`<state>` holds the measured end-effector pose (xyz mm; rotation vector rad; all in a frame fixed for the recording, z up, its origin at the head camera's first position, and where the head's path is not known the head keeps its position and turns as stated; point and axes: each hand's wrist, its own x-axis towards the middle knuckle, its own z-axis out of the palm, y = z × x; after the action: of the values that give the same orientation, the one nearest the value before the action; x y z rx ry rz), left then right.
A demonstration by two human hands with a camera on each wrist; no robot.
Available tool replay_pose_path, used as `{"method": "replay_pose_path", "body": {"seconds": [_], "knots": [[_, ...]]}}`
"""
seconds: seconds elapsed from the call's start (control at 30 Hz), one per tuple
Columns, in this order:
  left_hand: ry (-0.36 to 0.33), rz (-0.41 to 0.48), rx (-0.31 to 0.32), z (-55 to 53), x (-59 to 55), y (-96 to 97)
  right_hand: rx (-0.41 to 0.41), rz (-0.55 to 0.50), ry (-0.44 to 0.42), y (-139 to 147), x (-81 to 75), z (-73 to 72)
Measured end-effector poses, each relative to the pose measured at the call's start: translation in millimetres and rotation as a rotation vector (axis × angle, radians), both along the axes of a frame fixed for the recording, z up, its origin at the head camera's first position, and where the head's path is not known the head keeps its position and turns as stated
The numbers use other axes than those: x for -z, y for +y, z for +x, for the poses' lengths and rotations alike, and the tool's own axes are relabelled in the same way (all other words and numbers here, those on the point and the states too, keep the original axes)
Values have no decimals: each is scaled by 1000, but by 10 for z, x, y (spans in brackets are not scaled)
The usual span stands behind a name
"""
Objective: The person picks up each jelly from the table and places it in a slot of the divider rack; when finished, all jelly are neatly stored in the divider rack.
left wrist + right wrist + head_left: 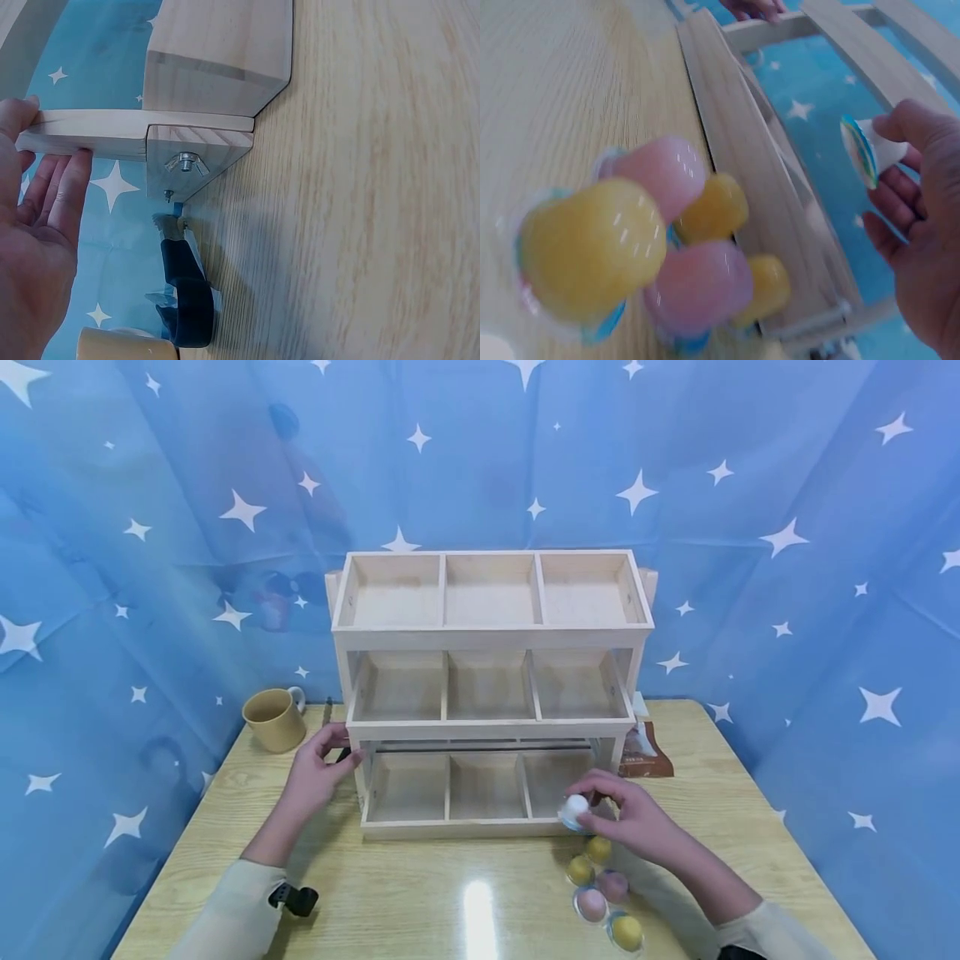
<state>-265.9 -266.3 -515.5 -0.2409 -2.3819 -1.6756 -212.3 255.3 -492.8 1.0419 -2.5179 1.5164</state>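
Observation:
A three-tier wooden rack (491, 640) with divided trays stands on the table. My left hand (311, 777) grips its left side post (90, 131), thumb on one face and fingers on the other in the left wrist view. Between thumb and fingers, my right hand (633, 820) pinches a small white jelly cup (575, 810) in front of the bottom tray's right compartment. In the right wrist view the cup's lid (859, 152) faces away from the palm. Just below lie three yellow jelly cups (626, 932) and two pink ones (591, 905), lids down.
A tan mug (274, 720) stands at the back left. Beside the rack's left foot lies a dark-handled object (184, 285), its kind unclear. Behind the rack's right side is a brown and white packet (645, 752). A blue star-patterned curtain (480, 460) hangs behind the table.

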Motion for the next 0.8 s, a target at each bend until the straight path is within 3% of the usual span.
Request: {"method": "replay_pose_path", "body": {"seconds": [0.2, 0.37, 0.8], "knots": [[3, -6, -1, 4, 12, -6, -41, -10, -20, -354, 8, -147], [12, -8, 3, 1, 12, -4, -16, 18, -60, -642, 20, -235], [33, -10, 8, 8, 24, -11, -82, 97, -180, -1270, -70, -426]]}}
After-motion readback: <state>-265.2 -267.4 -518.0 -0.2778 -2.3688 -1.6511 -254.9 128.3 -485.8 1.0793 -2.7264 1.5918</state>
